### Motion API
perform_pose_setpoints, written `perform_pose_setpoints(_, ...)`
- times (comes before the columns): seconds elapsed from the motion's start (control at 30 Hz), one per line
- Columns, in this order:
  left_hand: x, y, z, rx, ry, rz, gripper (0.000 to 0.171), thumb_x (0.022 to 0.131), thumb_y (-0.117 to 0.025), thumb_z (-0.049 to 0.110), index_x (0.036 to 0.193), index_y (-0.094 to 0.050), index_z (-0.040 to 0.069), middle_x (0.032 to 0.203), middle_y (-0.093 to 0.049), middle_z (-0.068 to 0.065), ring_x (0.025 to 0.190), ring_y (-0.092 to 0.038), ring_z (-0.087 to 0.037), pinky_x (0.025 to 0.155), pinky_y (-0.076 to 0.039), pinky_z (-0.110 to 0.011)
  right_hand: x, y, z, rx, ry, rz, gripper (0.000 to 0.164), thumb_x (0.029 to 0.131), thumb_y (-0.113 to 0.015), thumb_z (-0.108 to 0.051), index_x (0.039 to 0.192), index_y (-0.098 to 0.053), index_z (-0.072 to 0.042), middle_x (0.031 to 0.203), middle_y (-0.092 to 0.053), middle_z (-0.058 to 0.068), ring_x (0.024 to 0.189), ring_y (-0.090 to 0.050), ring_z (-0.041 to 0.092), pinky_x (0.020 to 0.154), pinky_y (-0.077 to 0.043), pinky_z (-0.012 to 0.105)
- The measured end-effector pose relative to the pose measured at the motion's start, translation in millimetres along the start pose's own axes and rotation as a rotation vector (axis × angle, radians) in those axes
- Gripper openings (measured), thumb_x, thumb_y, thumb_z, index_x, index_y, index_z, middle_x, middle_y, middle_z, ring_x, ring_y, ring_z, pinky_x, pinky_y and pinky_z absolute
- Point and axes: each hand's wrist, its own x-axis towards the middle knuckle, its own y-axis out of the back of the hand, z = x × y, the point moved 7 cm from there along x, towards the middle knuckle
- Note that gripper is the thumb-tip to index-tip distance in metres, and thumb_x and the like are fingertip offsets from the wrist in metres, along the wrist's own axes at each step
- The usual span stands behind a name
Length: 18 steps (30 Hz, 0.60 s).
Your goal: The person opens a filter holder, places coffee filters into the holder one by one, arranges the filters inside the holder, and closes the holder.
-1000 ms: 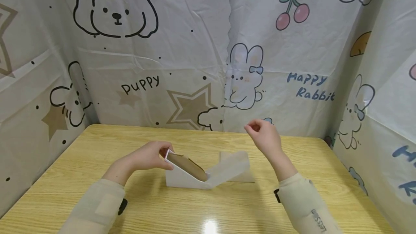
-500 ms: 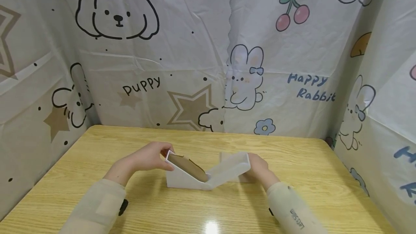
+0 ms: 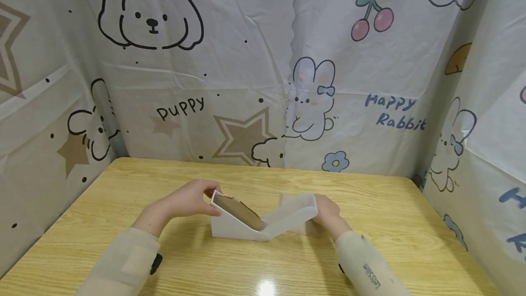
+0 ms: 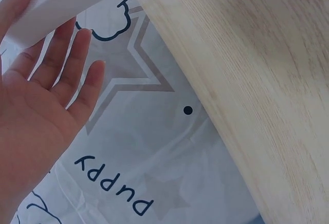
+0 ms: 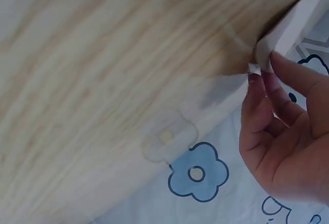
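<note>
A white box (image 3: 234, 229) with a sloping open top stands mid-table, brown cardboard (image 3: 240, 214) lying inside. From its low right end a white flap (image 3: 287, 216) rises outward to the right. My left hand (image 3: 186, 200) holds the box's tall left end, thumb in front and fingers behind. In the left wrist view the white wall (image 4: 61, 11) lies between the thumb and fingers of that hand (image 4: 41, 106). At the flap's far end is my right hand (image 3: 328, 214), partly hidden by it. The right wrist view shows this hand (image 5: 288, 136) pinching the white flap edge (image 5: 293, 29).
Behind the flap a pale flat piece (image 3: 284, 198) lies on the wooden table (image 3: 185, 259). A printed curtain (image 3: 246, 58) hangs along the back and both sides, close beyond the table's far edge.
My right hand has come down from above the table, where it was raised with curled fingers, to the flap's end. The flap's edges now stand up more. My left hand stays on the box.
</note>
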Motion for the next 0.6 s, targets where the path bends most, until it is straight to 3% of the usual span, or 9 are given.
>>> perform_pose_setpoints(0.1,-0.6,-0.2,0.1,-0.005,-0.01,0.001,0.023,0.076,-0.076,0.023,0.09,-0.061,0.014,0.09,-0.063,0.003,0.089,-0.057,-0.013,0.078,-0.045,-0.036,0.9,3.3,5.2,0.001,-0.01,0.016,0.02,0.091,-0.045,-0.011,0.085,-0.063,-0.006,0.083,-0.065,0.009,0.073,-0.058,0.021,0.065,-0.049,0.04)
perform_pose_setpoints(0.23,-1.1,-0.2,1.0,0.003,-0.01,0.002,0.023,0.076,-0.076,0.023,0.09,-0.061,0.014,0.089,-0.063,0.003,0.087,-0.057,-0.012,0.077,-0.045,-0.035,0.0,12.8,9.1,0.08,0.034,0.052,0.019,0.085,-0.048,-0.005,0.068,-0.057,-0.009,0.066,-0.055,0.002,0.062,-0.049,0.016,0.055,-0.04,0.031)
perform_pose_setpoints(0.37,-0.6,0.3,3.2,0.03,0.001,0.005,0.022,0.075,-0.077,0.023,0.089,-0.061,0.015,0.09,-0.063,0.004,0.088,-0.057,-0.012,0.077,-0.045,-0.035,-2.2,28.2,10.7,0.162,0.066,0.078,0.014,0.083,-0.053,-0.007,0.069,-0.058,-0.008,0.065,-0.052,0.001,0.06,-0.046,0.015,0.052,-0.033,0.027)
perform_pose_setpoints(0.6,-1.0,1.0,3.4,0.054,0.009,0.009,0.022,0.076,-0.077,0.023,0.089,-0.062,0.015,0.089,-0.063,0.004,0.088,-0.057,-0.012,0.077,-0.045,-0.035,-7.6,61.5,2.1,0.222,0.155,0.163,0.01,0.085,-0.062,-0.013,0.082,-0.067,-0.004,0.076,-0.063,0.005,0.066,-0.052,0.016,0.057,-0.039,0.027)
